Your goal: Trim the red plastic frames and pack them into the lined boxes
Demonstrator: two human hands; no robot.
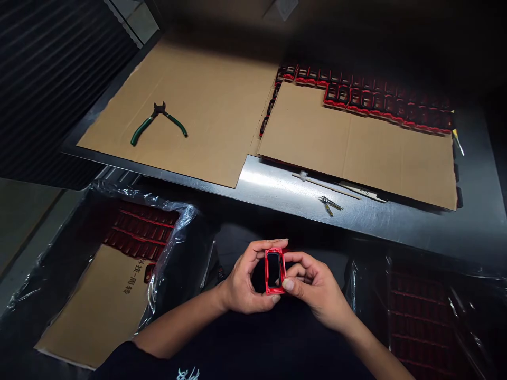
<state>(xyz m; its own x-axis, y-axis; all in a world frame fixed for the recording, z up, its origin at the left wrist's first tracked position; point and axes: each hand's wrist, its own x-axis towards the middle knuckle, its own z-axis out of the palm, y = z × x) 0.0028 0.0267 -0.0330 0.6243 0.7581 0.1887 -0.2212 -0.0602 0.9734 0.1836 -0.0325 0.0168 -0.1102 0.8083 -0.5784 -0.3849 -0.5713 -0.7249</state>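
Observation:
A small red rectangular frame [268, 289] with a black inner edge and an open middle is held up before my body. My left hand [247, 277] grips it by its top and bottom ends, the thumb below and the fingers above. On its right side, my right hand [311, 282] pinches the edge between thumb and fingers. Both hands are off the table, in front of its near edge.
Green-handled cutting pliers [159, 109] lie on a cardboard sheet [209, 95]. Rows of red-black frames [368, 100] stand behind another cardboard sheet [309, 126]. Nail clippers [329, 205] and a thin stick [328, 186] rest near the edge. Plastic-lined bins hold more frames [140, 229] left and frames [420, 316] right.

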